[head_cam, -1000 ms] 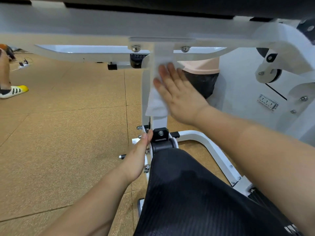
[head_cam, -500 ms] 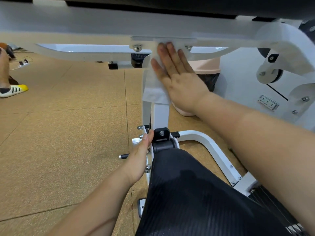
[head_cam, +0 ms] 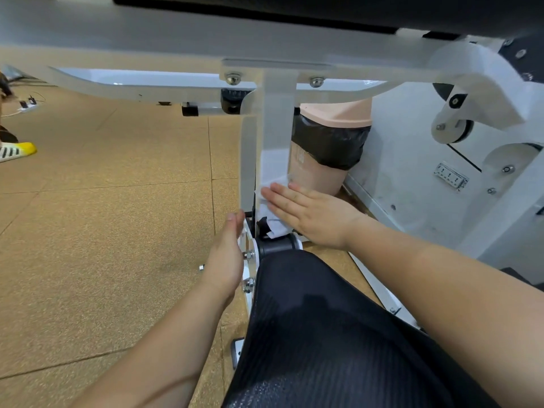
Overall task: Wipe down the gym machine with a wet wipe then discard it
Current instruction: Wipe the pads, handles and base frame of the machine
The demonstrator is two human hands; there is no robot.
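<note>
the gym machine (head_cam: 153, 39) fills most of the view: a white frame with a long crossbeam on top and one upright post (head_cam: 278, 122) that goes down to a hinge just in front of the black seat pad (head_cam: 338, 334). the person looks along the pad, so the post is directly ahead and easy to reach with both arms.

behind the post, near the white side panel, a pink bin (head_cam: 316, 175) with a black liner (head_cam: 329, 142) stands on the cork floor (head_cam: 103, 231). i think it is put there so the wipe can be thrown away without walking far.

the right hand (head_cam: 312, 214) lies flat on the low part of the post. its fingers are straight and close together, and they press the wet wipe (head_cam: 272, 187) against the metal. a flat palm gives wide contact, which is why it is held this way and not pinched. the wipe is between the fingers and the post, and its lower end hangs crumpled over the black bracket at the hinge.

the left hand (head_cam: 228, 254) is seen from its edge, with the fingers straight and together beside the bottom of the post. it holds nothing. it seems to steady the frame or the body, but i cannot tell if it really touches.

the wiping is under way, and throwing the wipe away is not yet done.
</note>
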